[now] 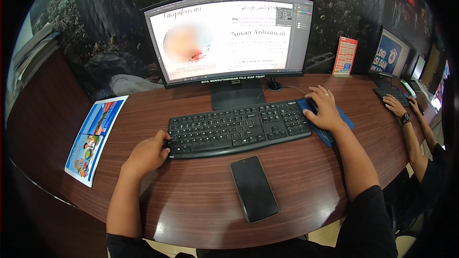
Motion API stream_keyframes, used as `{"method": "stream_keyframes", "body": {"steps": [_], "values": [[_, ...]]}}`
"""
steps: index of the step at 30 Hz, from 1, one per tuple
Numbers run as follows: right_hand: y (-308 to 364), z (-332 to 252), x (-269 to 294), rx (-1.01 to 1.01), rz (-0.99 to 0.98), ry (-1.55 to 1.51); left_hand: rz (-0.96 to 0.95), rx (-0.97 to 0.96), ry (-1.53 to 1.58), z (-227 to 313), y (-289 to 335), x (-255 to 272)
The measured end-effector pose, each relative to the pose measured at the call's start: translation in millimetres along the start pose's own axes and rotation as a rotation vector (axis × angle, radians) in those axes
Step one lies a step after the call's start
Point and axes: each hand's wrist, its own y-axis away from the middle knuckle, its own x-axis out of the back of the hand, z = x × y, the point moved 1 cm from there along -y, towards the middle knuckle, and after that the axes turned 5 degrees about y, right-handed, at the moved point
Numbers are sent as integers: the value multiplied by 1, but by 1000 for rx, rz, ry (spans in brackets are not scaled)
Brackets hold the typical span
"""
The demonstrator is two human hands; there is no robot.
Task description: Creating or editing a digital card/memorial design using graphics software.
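A black keyboard (229, 131) lies across the middle of the wooden desk. At its left end, my left hand (148, 150) rests with the fingertips on the corner keys and the thumb apart, gripping nothing. To the right of the keyboard, my right hand (325, 107) is laid over a dark computer mouse (312, 105), mostly covered by the palm and fingers. The mouse sits on a blue mouse pad (345, 120). Behind the keyboard stands a wide monitor (224, 38) showing a page layout with a round blurred picture and text.
A dark-screened phone (254, 188) lies in front of the keyboard. Printed colour sheets (95, 138) are at the left. A small orange stand card (344, 56) stands right of the monitor. Farther right, another person's hands (396, 106) work at a second keyboard (389, 96) and monitor (389, 55).
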Motion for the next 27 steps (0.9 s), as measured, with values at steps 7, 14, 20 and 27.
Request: {"method": "stream_keyframes", "body": {"steps": [7, 14, 20, 27], "values": [[3, 19, -24, -201, 155, -149, 34, -25, -50, 0, 1, -4], [4, 24, -27, -210, 128, -273, 17, -7, -37, 37, 4, 2], [3, 17, -22, -257, 123, -227, 46, -511, -84, 46, -3, -19], [3, 21, -24, -214, 124, -257, 39, -504, -161, 47, -3, -22]]}}
